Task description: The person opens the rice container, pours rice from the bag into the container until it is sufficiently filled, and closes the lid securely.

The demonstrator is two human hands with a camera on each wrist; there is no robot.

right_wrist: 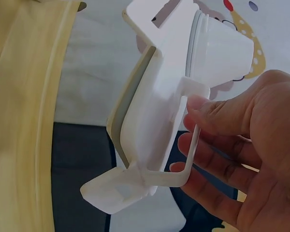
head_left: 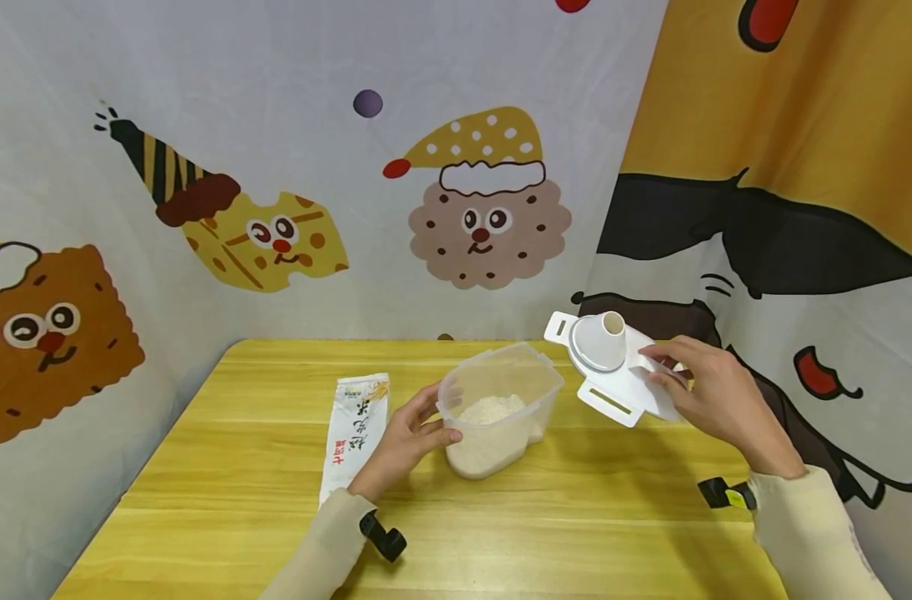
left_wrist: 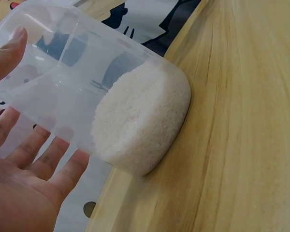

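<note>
A translucent plastic container [head_left: 504, 373] stands on the table with white rice [head_left: 492, 408] in its lower part. My left hand [head_left: 405, 437] holds its left side near the rim, thumb in front and fingers along the far side; the left wrist view shows the fingers [left_wrist: 50, 154] against the wall. To the right, my right hand [head_left: 714, 400] holds a white lid [head_left: 613, 387] in the air, tilted, beside the open container. The thumb and fingers grip the lid's handle [right_wrist: 169, 178]. A round spout cap [right_wrist: 222, 50] and slotted side clips are on the lid.
Left of the container, a white packet [head_left: 357, 425] with dark and red lettering lies flat on the wooden table [head_left: 223, 467], partly behind my left wrist. A printed cloth [head_left: 291, 108] with cartoon figures hangs behind and beside the table.
</note>
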